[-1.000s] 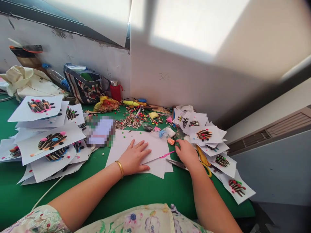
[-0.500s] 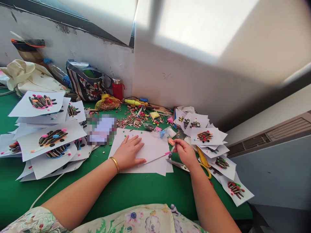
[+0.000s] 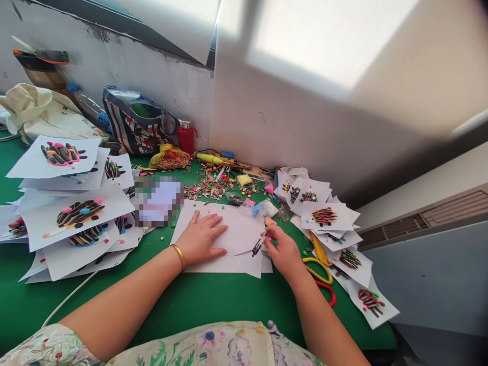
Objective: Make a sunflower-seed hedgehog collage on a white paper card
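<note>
My left hand (image 3: 204,236) lies flat on the white paper (image 3: 244,229), fingers spread and pointing away from me. In my right hand (image 3: 284,249), a clear pen (image 3: 259,245) with a dark tip end is pinched above the paper's right side. An orange lump (image 3: 270,222) sits at the fingers; whether they touch it I cannot tell. Scissors with yellow and red handles (image 3: 320,270) lie under and beside my right wrist, their blades mostly hidden by the hand. Small green balls (image 3: 223,207) rest at the paper's far edge.
Seed-decorated cards are stacked at left (image 3: 78,216) and right (image 3: 328,217). Striped seeds (image 3: 208,188) and colourful bits are scattered behind the paper. A blurred phone-like object (image 3: 160,201), a red flask (image 3: 186,138) and a patterned bag (image 3: 137,124) stand or lie beyond my left hand.
My right hand has moved slightly left and nearer to me, bringing the pen over the paper with its dark end pointing down-left. My left hand stays flat.
</note>
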`<act>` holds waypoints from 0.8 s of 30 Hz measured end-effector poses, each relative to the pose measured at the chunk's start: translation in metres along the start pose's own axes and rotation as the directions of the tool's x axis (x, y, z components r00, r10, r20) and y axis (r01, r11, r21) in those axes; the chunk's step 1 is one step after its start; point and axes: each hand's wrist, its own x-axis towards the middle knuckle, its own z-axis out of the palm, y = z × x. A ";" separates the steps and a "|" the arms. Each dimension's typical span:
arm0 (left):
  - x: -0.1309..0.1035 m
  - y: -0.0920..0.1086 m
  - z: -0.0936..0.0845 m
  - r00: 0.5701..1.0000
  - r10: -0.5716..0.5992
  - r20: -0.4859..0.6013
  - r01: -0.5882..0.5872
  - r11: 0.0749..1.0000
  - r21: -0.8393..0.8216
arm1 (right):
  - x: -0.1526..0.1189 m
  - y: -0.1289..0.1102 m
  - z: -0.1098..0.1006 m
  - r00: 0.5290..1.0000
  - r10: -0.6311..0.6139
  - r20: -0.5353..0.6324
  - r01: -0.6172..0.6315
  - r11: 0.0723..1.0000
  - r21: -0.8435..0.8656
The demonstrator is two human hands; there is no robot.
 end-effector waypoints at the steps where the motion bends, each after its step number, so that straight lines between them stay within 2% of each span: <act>1: 0.000 0.000 0.000 1.000 0.002 0.001 -0.002 1.000 0.006 | -0.001 -0.004 0.005 0.996 -0.082 0.038 0.082 0.997 0.017; 4: -0.001 0.001 -0.001 1.000 0.008 -0.004 -0.008 1.000 0.019 | -0.005 -0.014 0.022 0.954 -0.282 0.103 0.282 0.959 0.012; 7: -0.001 0.002 0.000 1.000 0.004 -0.025 -0.004 1.000 0.022 | -0.008 -0.017 0.032 0.938 -0.325 0.122 0.336 0.939 -0.079; 11: 0.000 0.004 0.001 0.999 -0.003 -0.043 0.004 1.000 0.016 | -0.012 -0.016 0.034 0.955 -0.275 0.109 0.291 0.941 -0.174; 17: -0.001 0.001 0.000 1.000 0.012 -0.027 -0.011 1.000 0.007 | -0.012 -0.017 0.032 0.961 -0.254 0.105 0.266 0.956 -0.125; 21: -0.002 -0.002 0.000 1.000 0.006 -0.020 -0.007 1.000 -0.012 | -0.006 -0.025 0.023 0.982 -0.186 0.018 0.185 0.982 0.033; 24: -0.002 -0.001 0.000 1.000 0.001 -0.022 -0.002 1.000 -0.023 | 0.001 -0.039 0.021 0.997 -0.074 0.029 0.062 0.954 0.295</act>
